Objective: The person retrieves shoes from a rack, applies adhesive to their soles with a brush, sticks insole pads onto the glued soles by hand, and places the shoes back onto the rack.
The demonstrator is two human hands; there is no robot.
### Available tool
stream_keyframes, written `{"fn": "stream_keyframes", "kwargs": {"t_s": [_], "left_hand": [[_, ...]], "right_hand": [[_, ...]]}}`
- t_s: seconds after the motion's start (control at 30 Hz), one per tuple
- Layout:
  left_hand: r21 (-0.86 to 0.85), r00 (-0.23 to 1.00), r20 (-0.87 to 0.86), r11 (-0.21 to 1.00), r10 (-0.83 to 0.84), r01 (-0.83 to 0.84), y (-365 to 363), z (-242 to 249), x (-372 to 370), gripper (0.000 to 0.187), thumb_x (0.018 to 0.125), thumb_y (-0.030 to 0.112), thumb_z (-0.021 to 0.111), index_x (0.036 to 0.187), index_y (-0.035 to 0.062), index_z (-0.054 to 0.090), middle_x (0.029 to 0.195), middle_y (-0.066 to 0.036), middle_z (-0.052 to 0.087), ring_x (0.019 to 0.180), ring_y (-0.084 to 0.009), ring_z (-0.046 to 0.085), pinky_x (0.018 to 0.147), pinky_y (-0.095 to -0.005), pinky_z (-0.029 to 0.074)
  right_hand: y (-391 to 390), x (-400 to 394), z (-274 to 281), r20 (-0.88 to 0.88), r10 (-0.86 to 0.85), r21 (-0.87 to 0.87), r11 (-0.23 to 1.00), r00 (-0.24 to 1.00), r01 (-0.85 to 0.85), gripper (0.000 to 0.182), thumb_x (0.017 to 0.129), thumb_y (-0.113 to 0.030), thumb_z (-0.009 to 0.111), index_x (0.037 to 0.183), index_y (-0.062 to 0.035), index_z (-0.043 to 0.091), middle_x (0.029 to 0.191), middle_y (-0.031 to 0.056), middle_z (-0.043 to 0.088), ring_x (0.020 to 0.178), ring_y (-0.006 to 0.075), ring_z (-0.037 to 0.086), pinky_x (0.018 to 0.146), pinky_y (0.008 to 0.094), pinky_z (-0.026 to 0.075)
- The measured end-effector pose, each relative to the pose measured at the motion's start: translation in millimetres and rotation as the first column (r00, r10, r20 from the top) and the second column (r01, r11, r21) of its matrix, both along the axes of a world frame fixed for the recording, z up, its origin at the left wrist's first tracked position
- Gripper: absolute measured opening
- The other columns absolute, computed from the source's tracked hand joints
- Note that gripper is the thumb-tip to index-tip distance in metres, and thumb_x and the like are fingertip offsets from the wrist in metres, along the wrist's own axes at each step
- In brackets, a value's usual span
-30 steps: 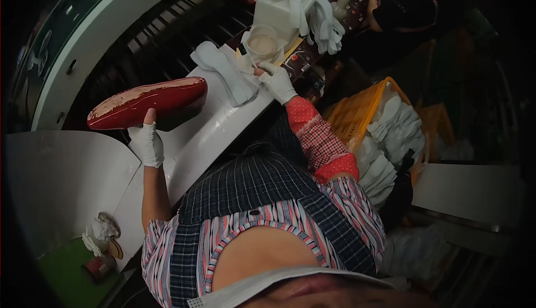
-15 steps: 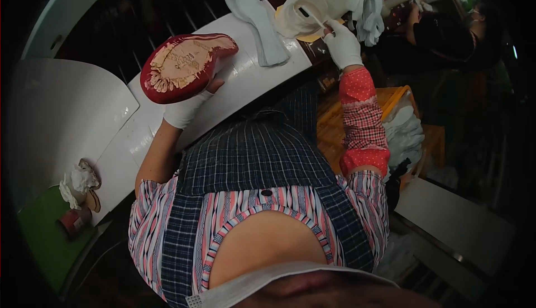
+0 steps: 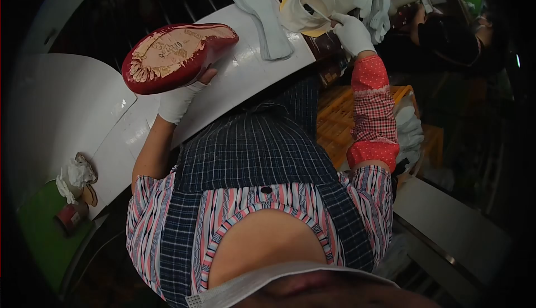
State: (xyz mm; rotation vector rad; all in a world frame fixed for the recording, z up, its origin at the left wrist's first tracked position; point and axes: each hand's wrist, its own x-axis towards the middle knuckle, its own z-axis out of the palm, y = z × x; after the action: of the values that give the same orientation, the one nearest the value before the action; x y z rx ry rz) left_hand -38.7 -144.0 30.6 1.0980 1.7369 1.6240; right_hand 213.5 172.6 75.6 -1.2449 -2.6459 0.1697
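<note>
My left hand (image 3: 181, 100), in a white glove with bare fingertips, is wrapped round a dark red shoe (image 3: 215, 48), held with its underside up. Pale, rough-edged material covers the sole side. At the upper right, my right hand (image 3: 353, 34), gloved in white, pinches a thin light stick (image 3: 322, 14) that reaches into a round cream container (image 3: 304, 7). The stick's far end is hard to make out. Between my hands, a stack of pale insole-shaped pieces (image 3: 262, 23) lies on the white work surface (image 3: 223, 93).
Orange crate (image 3: 338, 126) with pale pieces beside it, below my right arm. Crumpled white material (image 3: 78, 174) and a red can (image 3: 72, 217) at the lower left. White cloths (image 3: 377, 15) hang beside the container. A person in dark clothes (image 3: 449, 40) is at the upper right.
My left hand has moved the shoe slightly left and up, tilting it. My right hand has shifted a little to the right, still pinching the stick at the container.
</note>
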Motion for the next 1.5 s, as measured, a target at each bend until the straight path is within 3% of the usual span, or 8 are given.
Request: {"fn": "stream_keyframes", "kwargs": {"t_s": [0.47, 0.77, 0.8, 0.87, 1.17, 1.27, 1.33, 1.5], "left_hand": [[0.067, 0.985, -0.086, 0.986, -0.148, 0.154, 48.9, -22.5, 0.7, 0.060, 0.075, 0.038, 0.073, 0.122, 0.0097, 0.049, 0.116, -0.004, 0.055, 0.103, -0.0191, 0.054, 0.087, -0.0321, 0.046], [0.072, 0.891, -0.453, 0.995, -0.024, 0.064, 41.1, -10.7, 32.2, 0.082, 0.076, 0.048, 0.068, 0.139, 0.0106, 0.029, 0.141, -0.013, 0.031, 0.130, -0.0278, 0.032, 0.105, -0.0384, 0.032], [0.381, 0.907, 0.303, 0.910, -0.291, 0.165, 45.9, -14.4, 38.4, 0.092, 0.072, 0.044, 0.074, 0.139, 0.0076, 0.024, 0.140, -0.016, 0.027, 0.130, -0.0294, 0.030, 0.106, -0.0391, 0.031], [0.301, 0.979, -0.037, 0.932, -0.201, 0.203, 50.3, -15.5, 39.4, 0.079, 0.081, 0.012, 0.067, 0.139, 0.0185, 0.014, 0.128, -0.010, 0.037, 0.110, -0.0189, 0.049, 0.079, -0.0322, 0.056], [0.532, 0.839, 0.406, 0.840, -0.362, 0.105, 77.0, -9.6, 48.6, 0.057, 0.091, 0.043, 0.049, 0.133, 0.0079, 0.034, 0.119, -0.006, 0.048, 0.105, -0.0133, 0.051, 0.093, -0.0274, 0.042], [0.421, 0.990, -0.032, 0.900, 0.135, -0.109, 83.9, -14.6, 52.6, 0.064, 0.088, 0.054, 0.046, 0.127, 0.0046, 0.041, 0.111, -0.006, 0.053, 0.102, -0.0123, 0.052, 0.089, -0.0272, 0.044], [0.237, 0.722, 0.656, 0.968, -0.221, 0.080, 74.8, 18.7, 46.2, 0.064, 0.088, 0.056, 0.042, 0.123, 0.0038, 0.043, 0.109, -0.007, 0.053, 0.098, -0.0123, 0.054, 0.086, -0.0274, 0.046], [0.239, 0.830, 0.524, 0.968, -0.191, 0.072, 83.8, 21.5, 50.0, 0.062, 0.087, 0.056, 0.043, 0.119, 0.0032, 0.046, 0.105, -0.006, 0.055, 0.093, -0.0113, 0.056, 0.083, -0.0267, 0.047]], "right_hand": [[-24.1, 0.6, -6.3, -0.595, -0.359, -0.703, 0.666, 0.719, -0.249, 0.031, 0.090, -0.019, 0.046, 0.106, 0.0037, 0.060, 0.079, 0.0016, 0.060, 0.054, 0.0026, 0.042, 0.045, 0.0172, 0.031], [-43.1, -22.5, -51.8, -0.628, -0.233, -0.364, 0.931, 0.743, -0.015, 0.023, 0.084, -0.011, 0.061, 0.103, 0.0021, 0.058, 0.080, 0.0061, 0.061, 0.072, 0.0122, 0.057, 0.066, 0.0246, 0.046], [-50.5, -24.5, -51.1, -0.615, -0.234, -0.356, 0.935, 0.753, 0.000, 0.022, 0.085, -0.011, 0.061, 0.102, 0.0016, 0.058, 0.079, 0.0043, 0.060, 0.071, 0.0084, 0.054, 0.062, 0.0218, 0.043], [-64.2, -24.8, -55.4, -0.618, -0.148, -0.322, 0.943, 0.772, -0.077, 0.021, 0.085, -0.011, 0.062, 0.102, 0.0013, 0.058, 0.082, 0.0041, 0.060, 0.072, 0.0088, 0.053, 0.066, 0.0220, 0.043], [-156.4, -39.5, 6.5, -0.586, -0.101, -0.709, 0.544, 0.804, -0.448, 0.030, 0.092, -0.022, 0.055, 0.111, 0.0009, 0.058, 0.080, 0.0002, 0.058, 0.075, 0.0074, 0.051, 0.069, 0.0203, 0.041], [-155.6, -42.5, 5.4, -0.573, -0.047, -0.682, 0.582, 0.818, -0.444, 0.029, 0.093, -0.023, 0.052, 0.109, 0.0002, 0.059, 0.077, -0.0017, 0.057, 0.070, 0.0057, 0.048, 0.064, 0.0190, 0.039], [-150.7, -43.1, 4.4, -0.550, -0.057, -0.699, 0.578, 0.833, -0.421, 0.029, 0.093, -0.023, 0.051, 0.108, -0.0002, 0.060, 0.075, -0.0023, 0.056, 0.067, 0.0049, 0.046, 0.061, 0.0186, 0.038], [-125.0, -47.8, -10.4, -0.559, -0.060, -0.666, 0.627, 0.827, -0.404, 0.028, 0.094, -0.024, 0.048, 0.103, -0.0009, 0.061, 0.071, -0.0044, 0.052, 0.060, 0.0037, 0.041, 0.054, 0.0179, 0.034]]}}
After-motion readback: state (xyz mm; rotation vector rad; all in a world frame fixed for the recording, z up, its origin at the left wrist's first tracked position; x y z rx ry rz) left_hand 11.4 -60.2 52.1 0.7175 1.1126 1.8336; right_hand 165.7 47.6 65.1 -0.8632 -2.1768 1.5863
